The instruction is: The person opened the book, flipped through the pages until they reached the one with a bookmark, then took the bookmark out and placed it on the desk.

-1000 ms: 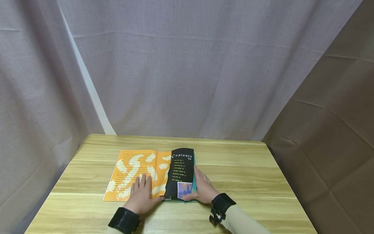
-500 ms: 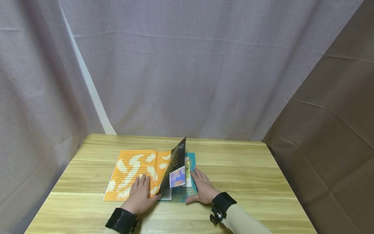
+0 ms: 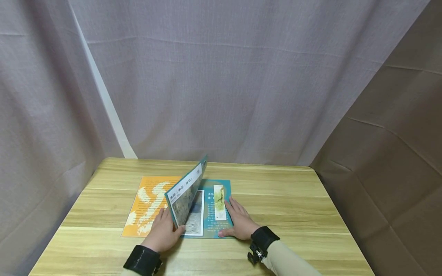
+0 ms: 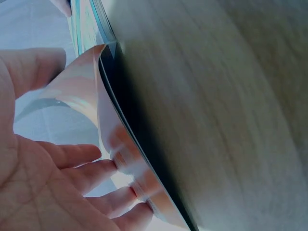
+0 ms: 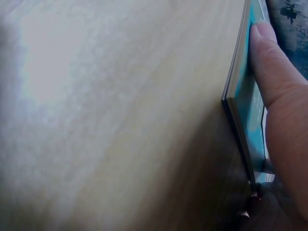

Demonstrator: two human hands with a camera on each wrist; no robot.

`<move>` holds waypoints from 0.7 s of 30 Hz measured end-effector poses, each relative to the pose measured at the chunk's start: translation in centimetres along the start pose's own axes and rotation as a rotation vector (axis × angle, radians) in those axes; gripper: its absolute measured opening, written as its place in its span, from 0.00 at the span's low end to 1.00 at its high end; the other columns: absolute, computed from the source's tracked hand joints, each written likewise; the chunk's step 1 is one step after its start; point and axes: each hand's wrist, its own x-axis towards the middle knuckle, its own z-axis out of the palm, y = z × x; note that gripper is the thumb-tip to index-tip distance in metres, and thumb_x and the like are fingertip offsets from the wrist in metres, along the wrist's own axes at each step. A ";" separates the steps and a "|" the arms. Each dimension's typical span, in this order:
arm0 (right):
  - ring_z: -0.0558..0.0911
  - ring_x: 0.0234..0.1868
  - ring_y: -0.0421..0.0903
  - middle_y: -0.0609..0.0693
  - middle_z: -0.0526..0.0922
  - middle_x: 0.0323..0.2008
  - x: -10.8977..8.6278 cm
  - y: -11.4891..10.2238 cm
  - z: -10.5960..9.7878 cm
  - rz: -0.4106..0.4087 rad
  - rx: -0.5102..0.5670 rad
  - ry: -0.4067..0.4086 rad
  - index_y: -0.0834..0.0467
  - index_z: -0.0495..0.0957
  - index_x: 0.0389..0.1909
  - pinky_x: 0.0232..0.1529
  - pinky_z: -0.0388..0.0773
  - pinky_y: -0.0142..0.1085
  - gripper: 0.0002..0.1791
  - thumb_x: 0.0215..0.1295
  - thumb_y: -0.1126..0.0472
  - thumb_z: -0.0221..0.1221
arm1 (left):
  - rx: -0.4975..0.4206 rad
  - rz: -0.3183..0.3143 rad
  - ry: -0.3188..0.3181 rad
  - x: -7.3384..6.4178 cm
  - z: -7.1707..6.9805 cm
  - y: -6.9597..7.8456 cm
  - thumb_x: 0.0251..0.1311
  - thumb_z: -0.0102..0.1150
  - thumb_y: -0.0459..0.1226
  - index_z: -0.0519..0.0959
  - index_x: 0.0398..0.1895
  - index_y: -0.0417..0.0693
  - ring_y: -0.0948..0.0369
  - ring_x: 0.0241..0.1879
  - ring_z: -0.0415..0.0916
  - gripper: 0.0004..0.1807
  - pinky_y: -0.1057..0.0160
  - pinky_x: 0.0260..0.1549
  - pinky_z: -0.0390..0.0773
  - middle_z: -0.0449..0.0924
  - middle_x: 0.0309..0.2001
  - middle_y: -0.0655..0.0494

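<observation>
An open magazine [image 3: 208, 230] lies on the table. Its left page [image 3: 138, 216] is orange with cream shapes, and the right page is teal with pictures and small print. A turning leaf [image 3: 186, 189] stands raised and slanted over the middle, showing a grey picture. My left hand [image 3: 162, 232] rests on the orange page, thumb spread toward the foot of the raised leaf; the left wrist view shows its fingers [image 4: 103, 199] touching the page. My right hand [image 3: 240, 222] lies along the right edge, its thumb [image 5: 272, 62] pressing the teal page and its fingers fairly straight.
The wooden table [image 3: 293, 207] extends around the magazine. A grey curtain [image 3: 221, 84] hangs behind the table's back edge, and brown cloth [image 3: 390, 153] hangs at the right. Each wrist wears a black band [image 3: 264, 238].
A black Contents leaf has left the right hand's thumb and swung up and leftward, uncovering the teal page. The left hand has shifted slightly left; the right thumb now rests on the teal page.
</observation>
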 end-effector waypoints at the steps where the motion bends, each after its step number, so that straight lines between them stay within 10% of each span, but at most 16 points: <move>1: 0.42 0.75 0.60 0.61 0.39 0.76 0.0 0.0 0.0 -0.002 0.004 0.003 0.60 0.44 0.76 0.70 0.47 0.58 0.65 0.47 0.26 0.61 | -0.008 0.008 0.012 0.0 0.0 0.0 0.59 0.64 0.45 0.56 0.71 0.29 0.38 0.71 0.46 0.44 0.40 0.69 0.42 0.53 0.71 0.32; 21: 0.40 0.75 0.58 0.58 0.37 0.76 0.0 0.3 0.3 0.022 0.011 0.000 0.56 0.43 0.77 0.71 0.46 0.56 0.66 0.45 0.24 0.59 | -0.180 -0.070 0.157 -1.4 -0.9 -0.4 0.61 0.63 0.43 0.69 0.65 0.41 0.47 0.53 0.76 0.31 0.45 0.53 0.75 0.77 0.56 0.43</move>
